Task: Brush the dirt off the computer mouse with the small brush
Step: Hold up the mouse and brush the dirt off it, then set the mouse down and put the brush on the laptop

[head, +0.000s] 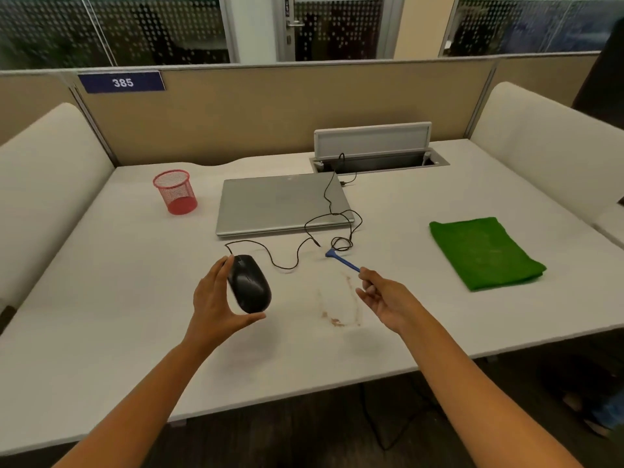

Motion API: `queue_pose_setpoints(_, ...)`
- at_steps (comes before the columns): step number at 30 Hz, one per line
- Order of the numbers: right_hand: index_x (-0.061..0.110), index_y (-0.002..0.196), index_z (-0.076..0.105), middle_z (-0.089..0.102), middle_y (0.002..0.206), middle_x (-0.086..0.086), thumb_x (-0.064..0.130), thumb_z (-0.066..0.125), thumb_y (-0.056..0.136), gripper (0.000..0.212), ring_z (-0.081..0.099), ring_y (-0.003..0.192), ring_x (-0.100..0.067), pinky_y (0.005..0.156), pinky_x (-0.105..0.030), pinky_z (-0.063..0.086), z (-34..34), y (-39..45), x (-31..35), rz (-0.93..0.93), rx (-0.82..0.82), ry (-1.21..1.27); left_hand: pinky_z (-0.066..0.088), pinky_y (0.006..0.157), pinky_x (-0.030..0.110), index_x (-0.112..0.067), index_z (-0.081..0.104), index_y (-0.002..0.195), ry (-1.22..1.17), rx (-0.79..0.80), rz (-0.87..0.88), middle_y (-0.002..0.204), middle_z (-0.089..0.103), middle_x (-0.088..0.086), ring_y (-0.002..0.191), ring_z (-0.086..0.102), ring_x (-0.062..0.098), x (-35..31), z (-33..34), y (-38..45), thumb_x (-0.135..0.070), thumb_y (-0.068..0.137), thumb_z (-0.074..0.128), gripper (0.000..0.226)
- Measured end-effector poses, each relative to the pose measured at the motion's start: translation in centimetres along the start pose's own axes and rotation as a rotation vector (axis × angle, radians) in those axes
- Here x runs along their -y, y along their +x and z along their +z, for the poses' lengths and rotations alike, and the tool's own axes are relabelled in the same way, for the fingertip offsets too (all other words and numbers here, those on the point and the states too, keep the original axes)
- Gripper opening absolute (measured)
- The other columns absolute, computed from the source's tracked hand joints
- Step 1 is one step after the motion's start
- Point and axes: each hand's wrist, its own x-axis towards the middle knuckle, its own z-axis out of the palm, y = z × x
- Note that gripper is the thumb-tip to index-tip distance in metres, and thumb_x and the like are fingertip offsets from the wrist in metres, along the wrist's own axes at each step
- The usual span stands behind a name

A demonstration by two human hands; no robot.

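Left hand (216, 298): holds the black mouse (250, 283) lifted off the desk, thumb under its near end, fingers along its far side, top face turned up.

Right hand (383, 297): pinches the near end of the small blue brush (341, 260), head pointing away toward the loose coil of the mouse cord (332, 228); brush and mouse are apart.

Handling, as judged: mouse light, rigid, smooth-shelled and likely slippery; best gripped by the sides, leaving the top free. Trailing cord may tug. Brush thin, light, probably stiff-handled; the end grip gives reach but little pressure.

Desk (101, 332): white, with a reddish-brown smear of dirt (341, 319) between the hands toward the near edge. Closed grey laptop (280, 204) at the centre back, red mesh cup (175, 192) toward the back left corner, folded green cloth (483, 253) near the right edge, open cable hatch (374, 146) at the back edge.

Room: tan partition with a sign reading 385 (122, 82); frosted glass walls and a door behind.
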Motion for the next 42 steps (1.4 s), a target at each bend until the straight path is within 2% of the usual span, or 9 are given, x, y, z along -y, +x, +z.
queue_pose_setpoints(5, -0.001, 0.083, 0.063, 0.048, 0.062, -0.003, 0.014, 0.069, 0.081, 0.016, 0.050, 0.036, -0.006, 0.060, -0.022, 0.058, 4.7, 2.6, -0.9, 0.024, -0.009, 0.011, 0.020, 0.104, 0.037, -0.029, 0.016, 0.143, -0.011, 0.076, -0.010, 0.149, 0.027, 0.005, 0.133, 0.027, 0.026, 3.7, -0.2, 2.4, -0.064, 0.047, 0.076, 0.119)
queue_pose_setpoints(9, -0.001, 0.082, 0.063, 0.047, 0.063, -0.003, 0.014, 0.069, 0.081, 0.016, 0.050, 0.036, -0.006, 0.064, -0.023, 0.056, 7.3, 4.2, -1.8, 0.029, -0.029, -0.006, 0.021, 0.104, 0.037, -0.038, 0.012, 0.140, -0.021, 0.135, 0.017, 0.148, 0.028, 0.003, 0.132, 0.029, 0.025, 6.1, 0.1, 3.7, -0.060, 0.048, 0.079, 0.116)
queue_pose_setpoints(13, 0.000, 0.081, 0.064, 0.046, 0.062, -0.003, 0.013, 0.068, 0.081, 0.014, 0.049, 0.037, -0.006, 0.059, -0.021, 0.058, 8.9, 5.5, -2.3, 0.026, -0.034, -0.005, 0.022, 0.104, 0.036, -0.040, 0.012, 0.139, -0.037, 0.177, 0.015, 0.146, 0.030, 0.001, 0.130, 0.031, 0.023, 7.8, 0.9, 4.7, -0.056, 0.049, 0.082, 0.115)
queue_pose_setpoints(21, 0.000, 0.080, 0.064, 0.046, 0.061, -0.004, 0.013, 0.069, 0.081, 0.014, 0.049, 0.037, -0.006, 0.053, -0.020, 0.056, 9.4, 7.4, -2.6, 0.011, -0.078, -0.009, 0.023, 0.104, 0.037, -0.024, 0.018, 0.143, -0.011, 0.268, 0.021, 0.148, 0.028, 0.003, 0.130, 0.032, 0.025, 9.8, 2.4, 6.0, -0.070, 0.044, 0.068, 0.120)
queue_pose_setpoints(27, 0.000, 0.081, 0.064, 0.047, 0.060, -0.003, 0.012, 0.068, 0.081, 0.012, 0.049, 0.036, -0.006, 0.053, -0.021, 0.056, 9.7, 8.4, -2.6, 0.004, -0.078, 0.007, 0.020, 0.104, 0.035, -0.030, 0.013, 0.141, -0.041, 0.311, 0.041, 0.148, 0.026, 0.004, 0.131, 0.030, 0.024, 10.7, 2.3, 6.3, -0.075, 0.046, 0.064, 0.118)
queue_pose_setpoints(31, 0.000, 0.078, 0.065, 0.050, 0.054, -0.001, 0.012, 0.069, 0.080, 0.013, 0.049, 0.037, -0.006, 0.052, -0.021, 0.055, 10.4, 8.7, -2.3, 0.003, -0.065, -0.002, 0.019, 0.106, 0.034, -0.025, 0.015, 0.143, -0.021, 0.364, 0.037, 0.149, 0.026, 0.003, 0.132, 0.030, 0.023, 11.2, 2.2, 6.4, -0.078, 0.047, 0.062, 0.119)
queue_pose_setpoints(36, -0.001, 0.078, 0.065, 0.050, 0.049, -0.001, 0.009, 0.068, 0.081, 0.012, 0.047, 0.045, -0.008, 0.053, -0.021, 0.055, 11.8, 9.2, -1.9, -0.023, -0.073, -0.141, 0.024, 0.108, 0.037, -0.025, 0.021, 0.143, 0.024, 0.425, 0.060, 0.149, 0.027, 0.000, 0.131, 0.033, 0.022, 11.8, 1.9, 6.6, -0.082, 0.047, 0.058, 0.118)
queue_pose_setpoints(39, 0.000, 0.073, 0.065, 0.048, 0.053, -0.002, 0.009, 0.067, 0.082, 0.012, 0.045, 0.051, -0.010, 0.053, -0.020, 0.056, 12.9, 9.2, -2.0, -0.035, -0.067, -0.190, 0.023, 0.109, 0.036, -0.026, 0.015, 0.144, 0.042, 0.473, 0.053, 0.152, 0.020, -0.002, 0.132, 0.030, 0.020, 11.9, 1.7, 6.6, -0.081, 0.047, 0.060, 0.120)
queue_pose_setpoints(42, 0.002, 0.071, 0.064, 0.047, 0.054, -0.003, 0.010, 0.067, 0.083, 0.014, 0.046, 0.047, -0.009, 0.055, -0.021, 0.056, 14.2, 9.4, -2.2, -0.028, -0.063, -0.216, 0.016, 0.112, 0.037, -0.031, 0.003, 0.145, 0.034, 0.536, 0.036, 0.155, 0.009, -0.002, 0.137, 0.020, 0.019, 12.2, 1.3, 6.5, -0.075, 0.052, 0.068, 0.121)
